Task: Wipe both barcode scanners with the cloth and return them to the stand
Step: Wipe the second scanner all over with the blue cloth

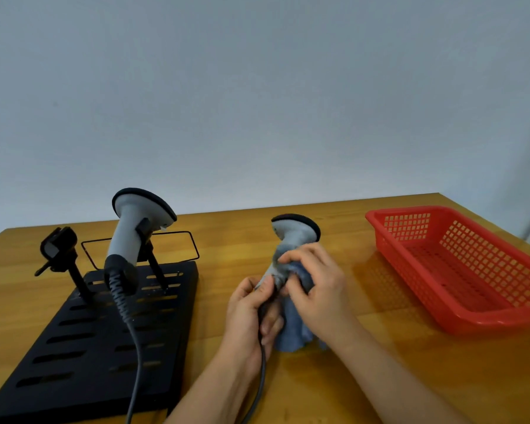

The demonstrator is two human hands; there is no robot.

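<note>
Left grip [254, 313] round scanner [291, 237] handle, right grip [315, 286] pinching cloth [294, 332], handle mostly hidden.

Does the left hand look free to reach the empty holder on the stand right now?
Probably not yet: the left hand grips the scanner being wiped. Nothing stands between it and the empty holder.

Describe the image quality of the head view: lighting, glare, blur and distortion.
Head view: soft, even light with faint shadows; the red basket throws a reddish reflection onto the glossy table; wide-angle bending tilts the table's far edge; slight motion blur over the right hand and blue cloth on the held scanner; the scanner on the stand looks sharper.
</note>
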